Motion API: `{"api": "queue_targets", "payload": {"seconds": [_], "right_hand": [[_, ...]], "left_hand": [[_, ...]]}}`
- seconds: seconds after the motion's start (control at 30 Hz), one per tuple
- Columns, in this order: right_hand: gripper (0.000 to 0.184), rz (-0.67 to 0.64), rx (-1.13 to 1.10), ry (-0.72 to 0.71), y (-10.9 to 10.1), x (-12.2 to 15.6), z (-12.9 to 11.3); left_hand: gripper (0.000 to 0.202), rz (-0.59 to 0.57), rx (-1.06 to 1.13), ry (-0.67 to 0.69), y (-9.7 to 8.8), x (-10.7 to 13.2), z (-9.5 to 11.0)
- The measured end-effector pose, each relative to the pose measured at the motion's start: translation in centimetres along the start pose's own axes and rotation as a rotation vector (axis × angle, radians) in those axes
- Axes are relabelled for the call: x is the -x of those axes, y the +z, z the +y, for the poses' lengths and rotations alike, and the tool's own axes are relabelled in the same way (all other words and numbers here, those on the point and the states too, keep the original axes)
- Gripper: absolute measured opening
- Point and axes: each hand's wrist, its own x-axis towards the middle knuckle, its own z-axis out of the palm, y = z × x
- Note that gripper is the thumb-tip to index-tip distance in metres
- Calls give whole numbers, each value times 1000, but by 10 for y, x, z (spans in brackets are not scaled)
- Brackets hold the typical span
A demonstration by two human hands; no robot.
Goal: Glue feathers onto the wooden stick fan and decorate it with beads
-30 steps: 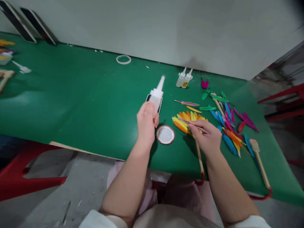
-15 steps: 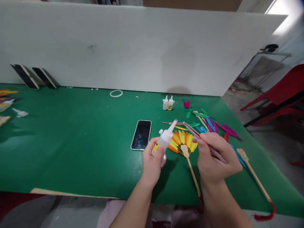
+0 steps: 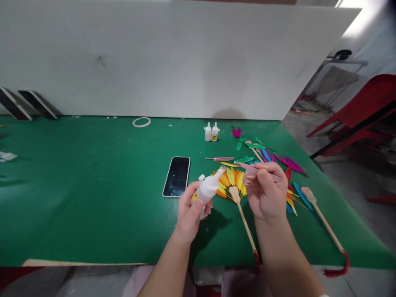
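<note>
My left hand is closed round a white glue bottle with a yellow label, tilted so its nozzle points up and to the right. A small clear blob shows at the nozzle's tip. Below the bottle, the same fingers have a small round item, mostly hidden. My right hand pinches pinkish tweezers, their tips a little right of the nozzle and apart from it. Beneath both hands lies a fan of yellow and orange feathers on a wooden handle with a red tassel.
A phone lies left of my left hand. Two small glue bottles stand near the white board. Loose coloured feathers and another wooden handle lie on the right. A white ring rests farther back.
My right hand has turned, its tweezers now lying flatter and their tips farther from the nozzle. The glue bottle is tilted more to the right. The camera view has shifted slightly.
</note>
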Motion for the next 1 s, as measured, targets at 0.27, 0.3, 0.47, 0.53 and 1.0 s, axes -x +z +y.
{"api": "queue_targets", "payload": {"seconds": [0.27,0.3,0.47,0.53,1.0], "right_hand": [[16,-142,-17,109,-1,-2,6],[16,-142,-26,116,-1,-2,7],[14,-125,-93,148,0,-2,8],[14,-117,-80,148,0,-2,8],[11,-124,-234,196,-3,-6,5]], "left_hand": [[45,-128,180,-121,4,-5,3],[46,-129,191,-136,5,-5,4],[49,-134,198,-189,7,-5,4],[49,-134,197,-196,7,-5,4],[47,-134,262,-193,4,-6,5]]}}
